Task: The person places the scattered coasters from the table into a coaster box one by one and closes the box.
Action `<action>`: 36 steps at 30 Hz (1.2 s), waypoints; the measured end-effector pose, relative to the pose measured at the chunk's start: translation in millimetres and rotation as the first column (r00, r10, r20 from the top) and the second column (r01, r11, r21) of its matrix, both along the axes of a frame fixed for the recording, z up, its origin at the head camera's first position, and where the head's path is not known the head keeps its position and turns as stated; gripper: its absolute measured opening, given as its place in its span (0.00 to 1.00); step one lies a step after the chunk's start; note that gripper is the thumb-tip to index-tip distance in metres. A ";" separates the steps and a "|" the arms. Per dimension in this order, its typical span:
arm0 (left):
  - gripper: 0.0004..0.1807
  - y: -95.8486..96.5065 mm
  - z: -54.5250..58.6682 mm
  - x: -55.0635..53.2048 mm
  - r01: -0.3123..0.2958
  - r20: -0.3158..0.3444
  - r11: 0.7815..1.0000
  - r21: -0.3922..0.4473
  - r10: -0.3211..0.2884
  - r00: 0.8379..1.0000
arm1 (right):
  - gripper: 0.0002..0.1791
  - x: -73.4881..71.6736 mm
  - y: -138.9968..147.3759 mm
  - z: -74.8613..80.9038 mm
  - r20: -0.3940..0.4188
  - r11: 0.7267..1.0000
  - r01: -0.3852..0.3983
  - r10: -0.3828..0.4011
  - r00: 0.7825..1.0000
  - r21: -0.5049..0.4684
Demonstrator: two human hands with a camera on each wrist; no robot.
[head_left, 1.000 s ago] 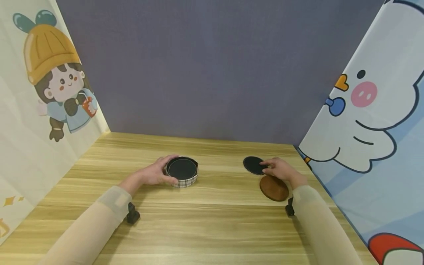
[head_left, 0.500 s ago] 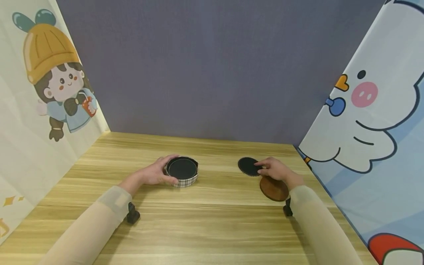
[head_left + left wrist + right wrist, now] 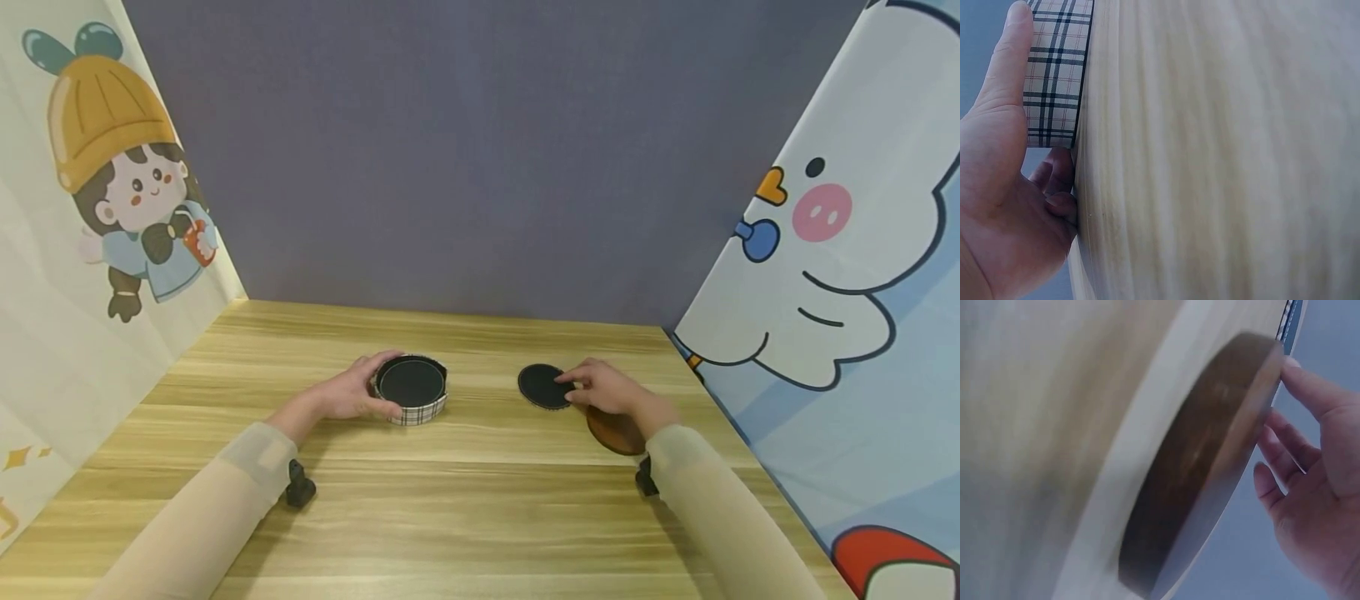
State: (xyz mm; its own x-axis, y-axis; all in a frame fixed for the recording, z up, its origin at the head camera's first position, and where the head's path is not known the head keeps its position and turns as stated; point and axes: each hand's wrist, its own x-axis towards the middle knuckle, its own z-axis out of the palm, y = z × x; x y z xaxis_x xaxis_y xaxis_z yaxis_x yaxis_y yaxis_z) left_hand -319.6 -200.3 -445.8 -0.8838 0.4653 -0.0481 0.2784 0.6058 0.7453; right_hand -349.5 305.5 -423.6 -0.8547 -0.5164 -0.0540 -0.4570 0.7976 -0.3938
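Observation:
A round coaster holder [image 3: 422, 414] with a plaid side wall stands left of the middle of the table, a black coaster [image 3: 411, 383] lying inside it. My left hand [image 3: 352, 390] grips the holder from its left. In the left wrist view, the thumb lies along the plaid wall [image 3: 1054, 69]. To the right, my right hand [image 3: 611, 390] pinches another black coaster [image 3: 542, 386], stitched round its edge, at its right side. Under the right hand and wrist lies a thick brown disc [image 3: 613, 432], partly covered by them. It shows large beside the fingers in the right wrist view.
The wood-grain table [image 3: 465, 517] ends at a grey back panel [image 3: 465, 167]. Printed cartoon cloths flank it: a left one [image 3: 45, 358] and a right one [image 3: 847, 333].
My right hand has moved left with the black coaster, toward the coaster holder, and over part of the brown disc. My left hand and the holder have stayed in place.

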 end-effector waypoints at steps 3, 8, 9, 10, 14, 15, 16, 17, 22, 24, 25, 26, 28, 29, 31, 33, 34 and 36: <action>0.66 0.0 -0.2 0.2 -0.001 0.001 1.000 0.002 0.001 1.000 | 0.22 4.0 -6.2 0.5 -0.002 0.999 -0.025 0.025 1.000 0.022; 0.65 -0.3 -0.7 0.2 0.001 -0.002 1.000 0.002 -0.001 1.000 | 0.25 9.8 -14.1 -0.3 0.021 0.999 -0.013 0.012 1.000 0.050; 0.65 -0.3 -0.6 0.3 0.000 -0.002 1.000 0.002 0.000 1.000 | 0.25 11.2 -15.4 -0.5 0.029 0.999 -0.004 0.002 1.000 0.050; 0.65 -0.4 -0.7 0.4 0.001 -0.002 1.000 0.002 -0.001 1.000 | 0.26 12.2 -16.5 -0.8 0.033 0.999 -0.001 -0.001 0.999 0.050; 0.66 -0.3 -0.7 0.8 0.002 0.003 1.000 0.004 -0.002 1.000 | 0.27 18.5 -21.1 0.1 0.052 0.999 0.007 -0.008 0.999 0.038; 0.66 -0.3 -0.5 0.9 0.003 0.003 1.000 0.004 -0.003 1.000 | 0.27 20.1 -22.1 0.2 0.054 0.999 0.005 -0.007 0.998 0.035; 0.66 -0.3 -0.5 0.8 0.005 0.003 1.000 0.005 -0.005 1.000 | 0.27 21.7 -23.2 0.3 0.057 0.999 0.003 -0.005 0.998 0.032; 0.65 -0.4 -0.4 0.7 0.006 0.003 1.000 0.005 -0.006 1.000 | 0.27 23.5 -24.6 0.6 0.059 1.000 -0.002 0.000 0.998 0.027; 0.65 -0.8 0.3 0.4 0.011 0.000 1.000 0.003 -0.011 1.000 | 0.28 31.1 -31.6 1.7 0.061 0.999 -0.036 0.035 0.998 0.011; 0.65 -1.0 0.7 0.3 0.011 0.000 1.000 0.003 -0.011 1.000 | 0.28 32.9 -33.7 2.3 0.066 0.999 -0.039 0.038 0.997 0.011; 0.65 -1.0 0.8 0.3 0.012 0.001 1.000 0.004 -0.012 1.000 | 0.28 33.5 -34.5 2.4 0.069 0.999 -0.037 0.036 0.997 0.011; 0.65 -1.0 0.8 0.2 0.012 0.002 1.000 0.005 -0.012 1.000 | 0.29 33.9 -35.0 2.5 0.070 0.999 -0.034 0.033 0.997 0.013; 0.65 -1.0 0.6 0.0 0.012 0.001 1.000 0.003 -0.012 1.000 | 0.29 33.9 -35.5 2.5 0.078 1.000 -0.027 0.026 0.997 0.014; 0.65 -0.9 0.4 -0.1 0.011 0.000 1.000 0.003 -0.011 1.000 | 0.29 33.5 -35.5 2.3 0.079 1.000 -0.027 0.025 0.997 0.015; 0.65 -0.6 0.1 -0.1 0.010 0.000 1.000 0.002 -0.010 1.000 | 0.28 32.1 -35.8 2.1 0.077 0.999 -0.030 0.029 0.997 0.015; 0.65 -0.4 0.0 0.0 0.010 0.001 1.000 0.000 -0.010 1.000 | 0.28 30.2 -36.3 2.0 0.065 0.999 -0.036 0.034 0.997 0.018; 0.65 -0.2 0.1 0.2 0.010 0.003 1.000 0.001 -0.010 1.000 | 0.28 29.0 -36.8 2.0 0.057 0.999 -0.039 0.038 0.998 0.019; 0.65 0.0 0.4 0.4 0.011 0.007 1.000 0.003 -0.011 1.000 | 0.28 26.6 -38.4 2.0 0.041 0.999 -0.041 0.040 0.998 0.025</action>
State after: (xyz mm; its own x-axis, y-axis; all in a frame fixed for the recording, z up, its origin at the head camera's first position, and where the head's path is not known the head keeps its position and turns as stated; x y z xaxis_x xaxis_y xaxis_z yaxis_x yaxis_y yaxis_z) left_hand -319.1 -200.2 -445.4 -0.8784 0.4750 -0.0532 0.2795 0.6008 0.7489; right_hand -322.9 267.1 -421.5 -0.8299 -0.5485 -0.1021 -0.4731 0.7889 -0.3923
